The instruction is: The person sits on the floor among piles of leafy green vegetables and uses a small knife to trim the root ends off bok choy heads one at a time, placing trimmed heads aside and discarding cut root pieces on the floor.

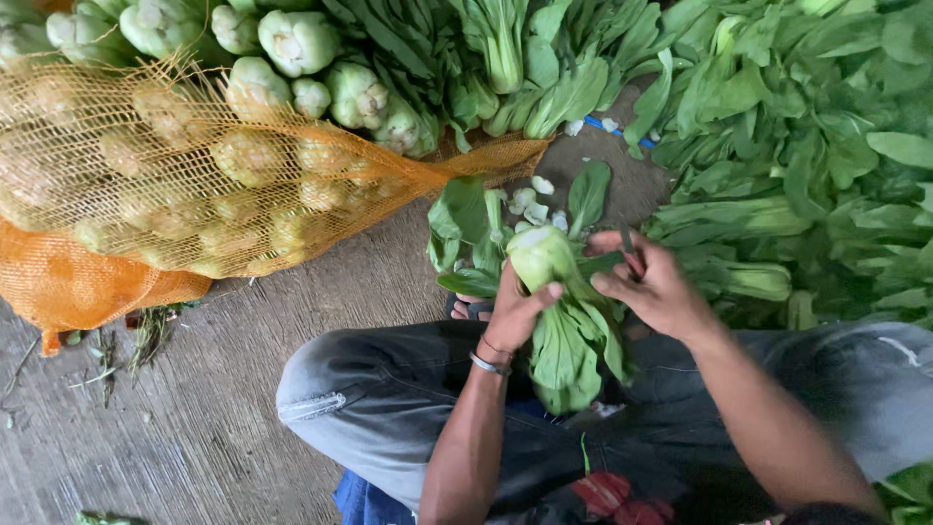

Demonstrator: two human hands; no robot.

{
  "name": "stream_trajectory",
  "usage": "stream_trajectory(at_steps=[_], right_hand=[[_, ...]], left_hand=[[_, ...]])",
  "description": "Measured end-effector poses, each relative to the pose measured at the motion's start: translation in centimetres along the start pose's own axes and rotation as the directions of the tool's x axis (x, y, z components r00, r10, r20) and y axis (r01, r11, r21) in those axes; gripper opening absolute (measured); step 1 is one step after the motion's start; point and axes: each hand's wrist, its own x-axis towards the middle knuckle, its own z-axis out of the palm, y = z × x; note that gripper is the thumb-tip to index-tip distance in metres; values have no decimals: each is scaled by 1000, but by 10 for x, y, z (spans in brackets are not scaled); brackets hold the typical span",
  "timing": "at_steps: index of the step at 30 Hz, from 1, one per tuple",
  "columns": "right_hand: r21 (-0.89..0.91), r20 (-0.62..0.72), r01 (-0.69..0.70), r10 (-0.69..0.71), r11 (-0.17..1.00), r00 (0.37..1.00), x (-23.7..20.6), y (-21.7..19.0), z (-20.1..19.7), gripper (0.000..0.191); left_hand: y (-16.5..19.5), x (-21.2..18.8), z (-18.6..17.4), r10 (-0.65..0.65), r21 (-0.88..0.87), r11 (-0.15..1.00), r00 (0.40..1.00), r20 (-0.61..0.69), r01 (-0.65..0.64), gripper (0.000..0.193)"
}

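My left hand [513, 309] grips a head of bok choy [556, 321] by its pale stem end, with its green leaves hanging down over my lap. My right hand [653, 284] is closed around a small knife [628, 243] whose blade points up, just right of the bok choy's cut base. A thin bracelet circles my left wrist. Pale trimmed stem bits [533, 202] and a few loose leaves [465, 222] lie on the ground just beyond my hands.
An orange mesh sack [146, 185] full of bok choy lies at the left. More trimmed heads [292, 44] are piled behind it. A large heap of leafy greens [807, 146] fills the right. I sit cross-legged in grey trousers [360, 399] on a grey wooden floor [185, 428].
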Motion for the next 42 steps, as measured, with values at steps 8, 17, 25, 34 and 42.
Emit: stream_trajectory(at_steps=[8,17,25,34,42], right_hand=[[-141,43,181,-176,973,983,17,-27,14,61],[-549,217,36,101,835,971,28,-52,-32,53],[-468,-32,-115,113,876,993,18,-43,-48,59],[-599,-60,-1,-44,801,997,1,-85,-21,27],[-453,8,154,-168,878,986,13,-109,-1,47]], left_hand=[[-2,9,2,-130,313,946,984,123,86,76],[18,4,-4,-144,267,962,942,302,62,77],[12,-16,-28,17,-191,981,958,285,39,83],[-9,1,-19,-283,-458,843,957,66,281,83],[12,-7,-10,-39,87,996,974,221,20,72]])
